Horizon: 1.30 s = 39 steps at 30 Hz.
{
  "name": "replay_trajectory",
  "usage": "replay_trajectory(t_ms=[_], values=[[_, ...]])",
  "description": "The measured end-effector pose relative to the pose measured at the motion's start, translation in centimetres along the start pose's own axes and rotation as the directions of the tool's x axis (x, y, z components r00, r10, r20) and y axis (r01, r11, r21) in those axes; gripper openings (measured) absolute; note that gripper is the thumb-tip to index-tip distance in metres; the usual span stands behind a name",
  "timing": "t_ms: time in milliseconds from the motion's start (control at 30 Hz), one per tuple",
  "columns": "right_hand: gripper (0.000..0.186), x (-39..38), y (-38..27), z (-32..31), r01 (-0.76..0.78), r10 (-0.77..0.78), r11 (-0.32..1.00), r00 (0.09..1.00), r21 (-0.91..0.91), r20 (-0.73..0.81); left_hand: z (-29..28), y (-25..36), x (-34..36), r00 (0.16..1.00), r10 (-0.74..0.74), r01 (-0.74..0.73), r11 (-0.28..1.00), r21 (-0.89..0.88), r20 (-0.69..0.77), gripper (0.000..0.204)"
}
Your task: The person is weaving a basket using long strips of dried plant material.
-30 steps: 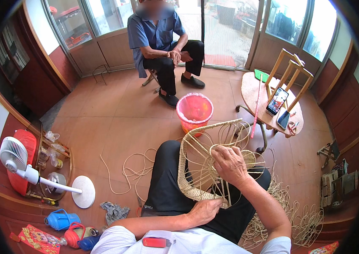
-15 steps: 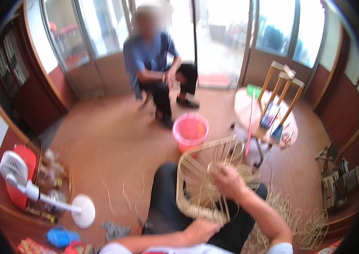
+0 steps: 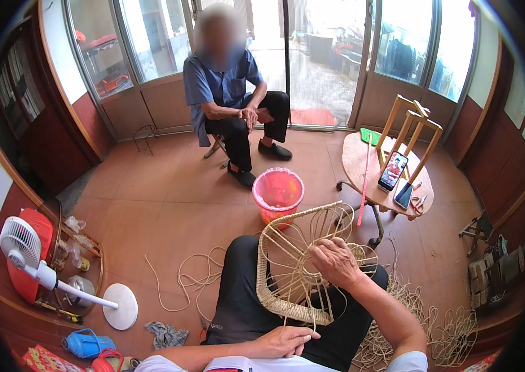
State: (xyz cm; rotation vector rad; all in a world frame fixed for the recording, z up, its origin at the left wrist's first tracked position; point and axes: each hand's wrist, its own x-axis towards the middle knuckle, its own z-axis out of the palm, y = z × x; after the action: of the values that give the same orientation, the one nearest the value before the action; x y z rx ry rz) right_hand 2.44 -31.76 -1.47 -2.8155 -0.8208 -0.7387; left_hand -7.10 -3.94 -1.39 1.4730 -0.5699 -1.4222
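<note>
Hands on a half-woven basket frame, seated on the lap

Left hand (image 3: 285, 341) lies low across the lap, fingers loosely curled on thin cane strands just below the woven basket frame (image 3: 296, 266), which stands tilted on the dark-trousered thighs; right hand (image 3: 335, 261) is closed on the frame's upright ribs, forearm running down to the lower right. A red printed package (image 3: 42, 358) and a blue container (image 3: 88, 344) lie at lower left beside a white fan (image 3: 24, 245). Loose cane (image 3: 188, 282) trails over the floor; a pink bucket (image 3: 278, 193) stands just beyond the frame. Further off, a round table (image 3: 361, 170) bears two phones, and a seated person (image 3: 233, 105) faces in. Since a second ago the view has tipped up and the right hand sits lower on the ribs
</note>
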Motion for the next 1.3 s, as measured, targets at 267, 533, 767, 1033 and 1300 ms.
replay_trajectory(t_ms=[267, 533, 767, 1033, 1300], values=[[0.028, -0.4, 0.1, 0.0, -0.078, 0.077, 0.997, 0.995, 0.019, 0.056, -0.3, 0.6, -0.6, 0.997, -0.013, 0.026, 0.985, 0.168, -0.081, 0.043], [0.028, 0.1, 1.2, -2.5, -0.238, 0.232, 0.971, 0.956, -0.018, -0.178, -2.9, -1.0, -1.8, 0.835, 0.454, -0.112, 0.692, 0.713, -0.31, 0.039], [0.03, -0.2, 0.1, -2.2, -0.425, 0.425, 0.903, 0.866, 0.059, -0.263, -6.9, 2.0, -5.4, 0.603, 0.681, 0.023, 0.506, 0.862, -0.416, 0.019], [0.029, 0.2, -3.9, -0.6, -0.5, 0.493, 0.861, 0.771, 0.096, -0.403, -10.4, 1.2, -6.9, 0.664, 0.604, 0.25, 0.376, 0.892, -0.441, 0.029], [0.021, -2.1, -8.6, 2.1, -0.552, 0.571, 0.816, 0.717, 0.175, -0.401, -12.2, -0.8, -8.8, 0.644, 0.529, 0.328, 0.462, 0.824, -0.553, 0.025]])
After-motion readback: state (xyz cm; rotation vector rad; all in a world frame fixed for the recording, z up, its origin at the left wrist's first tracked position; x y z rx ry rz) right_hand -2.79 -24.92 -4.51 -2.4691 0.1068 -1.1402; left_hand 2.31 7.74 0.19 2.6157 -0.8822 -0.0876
